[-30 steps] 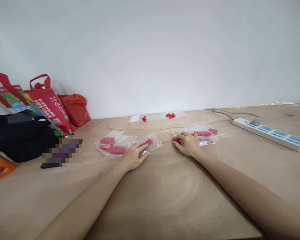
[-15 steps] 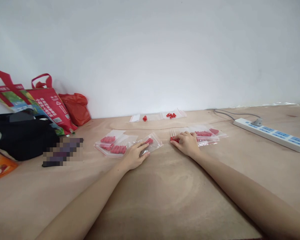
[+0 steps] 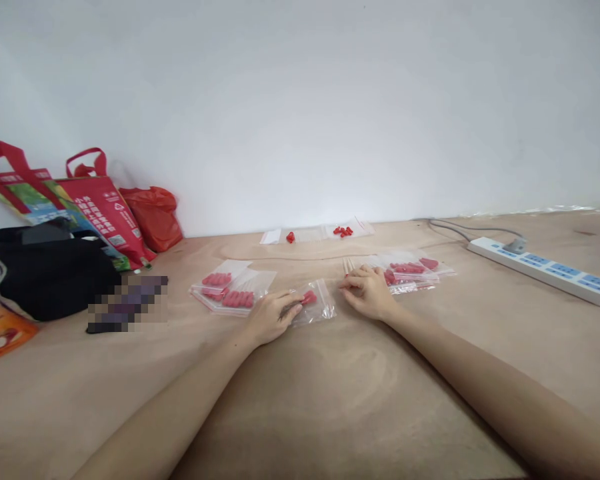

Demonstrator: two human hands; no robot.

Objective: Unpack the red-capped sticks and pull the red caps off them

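A clear zip-lock bag with red pieces in it lies at the fingertips of my left hand, whose thumb and fingers close on its left end. My right hand is closed in a pinch just right of this bag; whatever its fingertips hold is too small to make out. Behind those fingers stand out a few thin pale sticks, their near ends covered by the hand. Right of it, more zip bags of red pieces overlap. Others are fanned out left of my left hand.
Along the wall lie flat clear bags with small red pieces. A power strip with a plug and grey cable sits at right. On the left are shopping bags, a red plastic bag, a black bag and an orange packet.
The bag at my left hand has turned and shifted right and nearer, and the left thumb has closed in on it. My right fingers have drawn back from the sticks into a pinch.
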